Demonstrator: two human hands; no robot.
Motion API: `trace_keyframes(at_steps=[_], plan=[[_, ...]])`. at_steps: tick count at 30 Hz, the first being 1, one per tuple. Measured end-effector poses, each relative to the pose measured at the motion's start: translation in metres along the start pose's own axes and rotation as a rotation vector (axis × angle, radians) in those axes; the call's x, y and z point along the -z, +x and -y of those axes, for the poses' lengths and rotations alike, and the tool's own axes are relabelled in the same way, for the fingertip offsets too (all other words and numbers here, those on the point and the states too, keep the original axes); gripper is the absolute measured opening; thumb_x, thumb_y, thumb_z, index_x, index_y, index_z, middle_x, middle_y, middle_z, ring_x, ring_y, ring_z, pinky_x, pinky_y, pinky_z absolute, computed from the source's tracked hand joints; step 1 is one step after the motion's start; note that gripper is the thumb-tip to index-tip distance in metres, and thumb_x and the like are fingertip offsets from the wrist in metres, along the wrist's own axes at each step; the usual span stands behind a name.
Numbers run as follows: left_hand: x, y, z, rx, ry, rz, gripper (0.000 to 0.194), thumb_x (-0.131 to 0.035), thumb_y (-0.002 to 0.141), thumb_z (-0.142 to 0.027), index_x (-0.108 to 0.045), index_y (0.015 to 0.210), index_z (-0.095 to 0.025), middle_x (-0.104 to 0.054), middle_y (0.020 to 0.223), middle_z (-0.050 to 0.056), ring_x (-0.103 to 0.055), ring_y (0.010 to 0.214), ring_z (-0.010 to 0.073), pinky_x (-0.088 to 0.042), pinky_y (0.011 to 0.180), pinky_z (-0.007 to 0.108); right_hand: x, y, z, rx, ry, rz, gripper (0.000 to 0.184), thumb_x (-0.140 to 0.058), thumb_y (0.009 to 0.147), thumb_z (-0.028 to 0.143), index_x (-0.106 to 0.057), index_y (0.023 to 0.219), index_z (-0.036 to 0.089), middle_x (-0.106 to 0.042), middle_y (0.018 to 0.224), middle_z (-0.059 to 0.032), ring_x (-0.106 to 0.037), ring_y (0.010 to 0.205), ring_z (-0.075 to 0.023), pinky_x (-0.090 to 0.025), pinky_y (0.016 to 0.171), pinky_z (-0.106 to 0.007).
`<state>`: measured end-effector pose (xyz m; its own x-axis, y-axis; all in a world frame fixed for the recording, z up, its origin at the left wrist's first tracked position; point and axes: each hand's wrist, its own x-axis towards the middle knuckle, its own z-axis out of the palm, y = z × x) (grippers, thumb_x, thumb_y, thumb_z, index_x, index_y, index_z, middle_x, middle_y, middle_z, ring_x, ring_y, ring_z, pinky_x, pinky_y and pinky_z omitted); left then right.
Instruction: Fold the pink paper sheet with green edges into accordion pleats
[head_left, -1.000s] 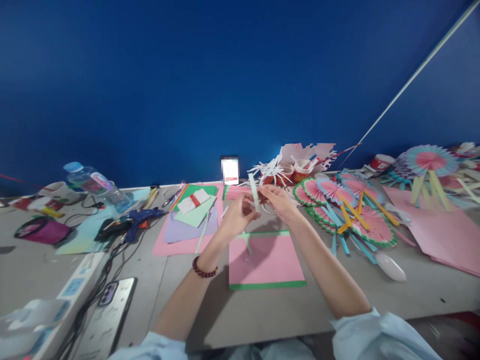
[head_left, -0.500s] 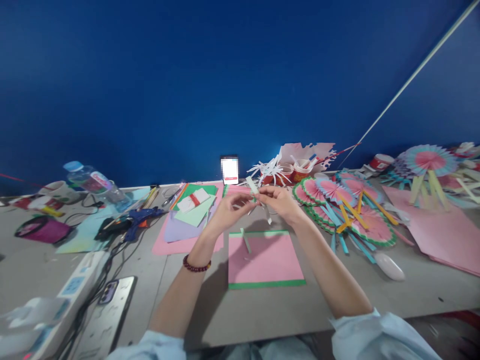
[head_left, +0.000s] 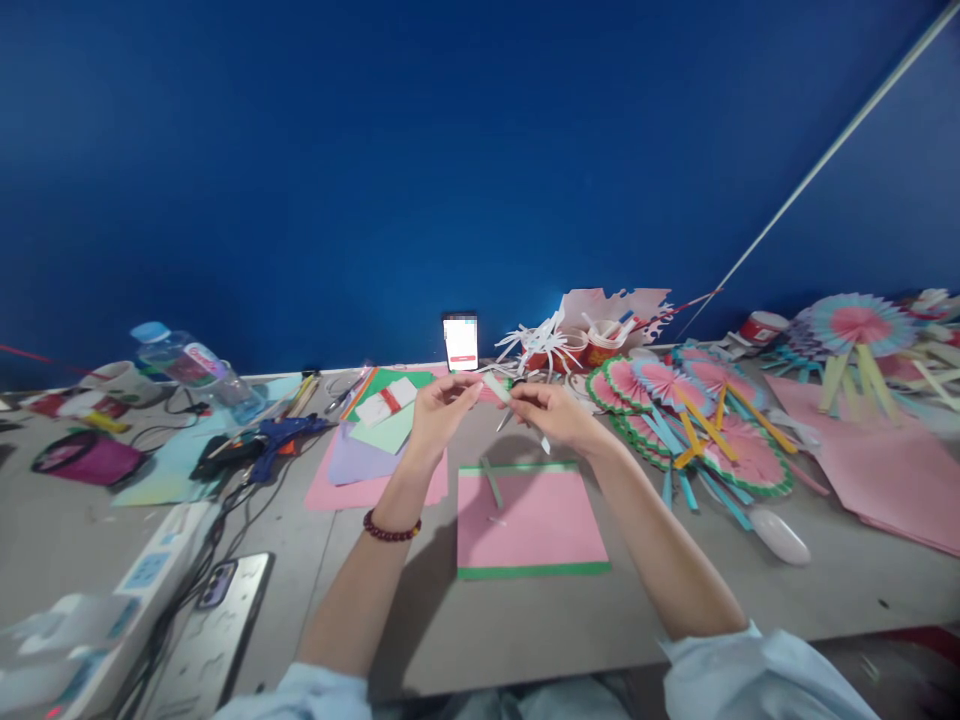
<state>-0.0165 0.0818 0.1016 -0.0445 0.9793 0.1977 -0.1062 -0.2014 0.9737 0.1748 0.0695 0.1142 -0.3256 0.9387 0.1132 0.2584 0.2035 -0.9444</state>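
Note:
A pale green paper strip (head_left: 495, 386) slants between my hands above the table. My left hand (head_left: 439, 415) pinches at its upper left end. My right hand (head_left: 553, 412) is closed around its middle, and the lower tip pokes out below those fingers. Under my hands lies a pink paper sheet (head_left: 529, 525) with green bands along its far and near edges. A second short green strip (head_left: 491, 482) rests on that sheet. A thin grey pointed thing (head_left: 504, 420) shows between my hands, too small to name.
Colored papers (head_left: 382, 440) lie left, beside a blue glue gun (head_left: 285, 440), a bottle (head_left: 195, 365), a power strip (head_left: 154, 570) and a phone (head_left: 217, 630). Pleated paper fans (head_left: 705, 420) and a white spoon-shaped thing (head_left: 780, 535) lie right. A lit phone (head_left: 460, 342) leans against the wall.
The strip has tipped from nearly upright to a slant, sliding lower between my fingers. My left hand has moved slightly left, away from my right hand.

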Motion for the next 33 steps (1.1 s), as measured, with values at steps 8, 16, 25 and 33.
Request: trace_keyframes(at_steps=[8, 16, 25, 33], plan=[[0.001, 0.0, 0.001, -0.008, 0.02, 0.0, 0.024, -0.083, 0.063, -0.037, -0.078, 0.078, -0.018, -0.074, 0.074, 0.003, -0.064, 0.065, 0.0133, -0.05, 0.062, 0.024, 0.001, -0.001, 0.003, -0.035, -0.022, 0.036, 0.025, -0.062, 0.082, 0.04, -0.073, 0.085, 0.017, -0.058, 0.061, 0.0033, -0.05, 0.056, -0.0103, -0.04, 0.055, -0.023], [0.001, 0.0, 0.003, 0.002, 0.041, -0.041, 0.02, -0.08, 0.065, -0.035, -0.076, 0.074, -0.018, -0.07, 0.068, 0.001, -0.061, 0.061, 0.0118, -0.046, 0.057, 0.022, -0.003, 0.0, 0.001, 0.14, -0.101, -0.127, 0.021, -0.059, 0.084, 0.03, -0.072, 0.096, 0.02, -0.071, 0.084, -0.0039, -0.063, 0.075, -0.0166, -0.051, 0.071, -0.031], [-0.016, -0.012, -0.008, -0.01, 0.015, -0.026, 0.022, -0.081, 0.062, -0.038, -0.073, 0.068, -0.019, -0.07, 0.066, 0.002, -0.061, 0.062, 0.0141, -0.046, 0.059, 0.025, -0.024, -0.015, 0.018, 0.474, -0.326, -0.44, 0.016, -0.059, 0.089, 0.026, -0.075, 0.092, 0.024, -0.075, 0.09, -0.0054, -0.067, 0.086, -0.0204, -0.053, 0.084, -0.035], [-0.022, -0.019, -0.013, -0.048, 0.054, -0.014, 0.013, -0.079, 0.065, -0.032, -0.075, 0.067, -0.02, -0.071, 0.071, 0.003, -0.063, 0.069, 0.0161, -0.048, 0.062, 0.026, -0.025, -0.014, 0.015, 0.308, -0.373, -0.463, 0.019, -0.059, 0.087, 0.026, -0.078, 0.089, 0.024, -0.076, 0.09, -0.0067, -0.067, 0.08, -0.0228, -0.052, 0.079, -0.036]])
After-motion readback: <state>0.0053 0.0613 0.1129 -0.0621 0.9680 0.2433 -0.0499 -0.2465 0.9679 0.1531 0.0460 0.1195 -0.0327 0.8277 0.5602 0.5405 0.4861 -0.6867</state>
